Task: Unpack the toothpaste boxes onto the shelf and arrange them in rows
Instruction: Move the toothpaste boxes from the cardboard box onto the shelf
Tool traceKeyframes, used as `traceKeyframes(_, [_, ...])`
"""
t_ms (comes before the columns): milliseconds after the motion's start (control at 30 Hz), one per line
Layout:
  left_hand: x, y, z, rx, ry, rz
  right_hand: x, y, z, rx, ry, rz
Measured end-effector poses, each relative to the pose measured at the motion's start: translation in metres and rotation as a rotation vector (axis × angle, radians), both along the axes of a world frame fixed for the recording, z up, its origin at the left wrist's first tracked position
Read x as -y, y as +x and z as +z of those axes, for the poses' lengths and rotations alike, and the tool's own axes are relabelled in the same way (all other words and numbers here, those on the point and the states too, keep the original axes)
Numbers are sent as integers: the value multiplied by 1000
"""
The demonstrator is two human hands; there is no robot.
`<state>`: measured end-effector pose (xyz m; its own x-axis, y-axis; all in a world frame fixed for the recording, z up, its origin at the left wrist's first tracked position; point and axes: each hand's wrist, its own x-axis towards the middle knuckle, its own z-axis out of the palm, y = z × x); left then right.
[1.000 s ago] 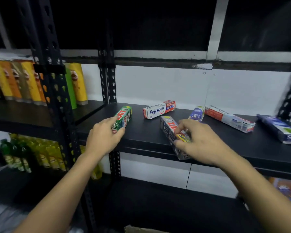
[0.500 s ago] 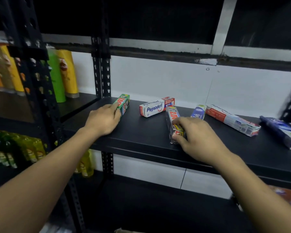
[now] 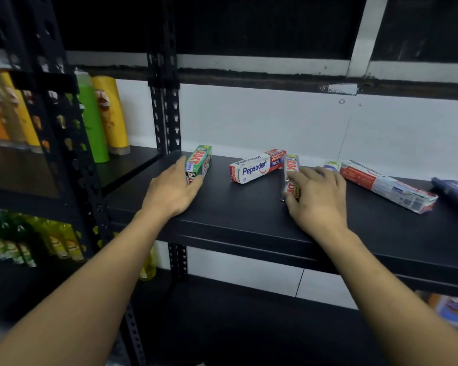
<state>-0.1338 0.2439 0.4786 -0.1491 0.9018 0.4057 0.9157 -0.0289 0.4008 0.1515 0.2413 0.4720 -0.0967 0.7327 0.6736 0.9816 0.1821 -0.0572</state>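
Several toothpaste boxes lie on the black shelf (image 3: 236,215). My left hand (image 3: 171,190) rests on the near end of a green Zact box (image 3: 200,161) at the shelf's left end. My right hand (image 3: 316,196) grips a silver Zact box (image 3: 290,167) that points toward the wall. A white and red Pepsodent box (image 3: 257,166) lies between the two, slanted. A longer Pepsodent box (image 3: 386,184) lies to the right of my right hand. A small purple box (image 3: 331,165) shows behind my right fingers, mostly hidden. A dark blue box (image 3: 454,192) sits at the far right.
Black perforated uprights (image 3: 167,107) frame the shelf's left end. The neighbouring shelf on the left holds yellow and green bottles (image 3: 101,114), with more bottles (image 3: 24,244) below. A white wall (image 3: 275,120) backs the shelf. A lower black shelf (image 3: 249,326) lies beneath.
Both hands have pushed their Zact boxes deeper onto the shelf, toward the wall. The silver box has turned to point straight back. The view has shifted closer and to the left.
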Motion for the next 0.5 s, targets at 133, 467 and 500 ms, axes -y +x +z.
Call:
traceKeyframes(133, [-1, 0, -1, -5, 22, 21, 3, 4, -3, -105, -5, -10])
traceKeyframes(467, [1, -5, -5, 42, 103, 28, 5, 4, -1, -106, -60, -104])
traceKeyframes(500, [2, -5, -6, 42, 139, 31, 5, 4, -1, -106, -62, -102])
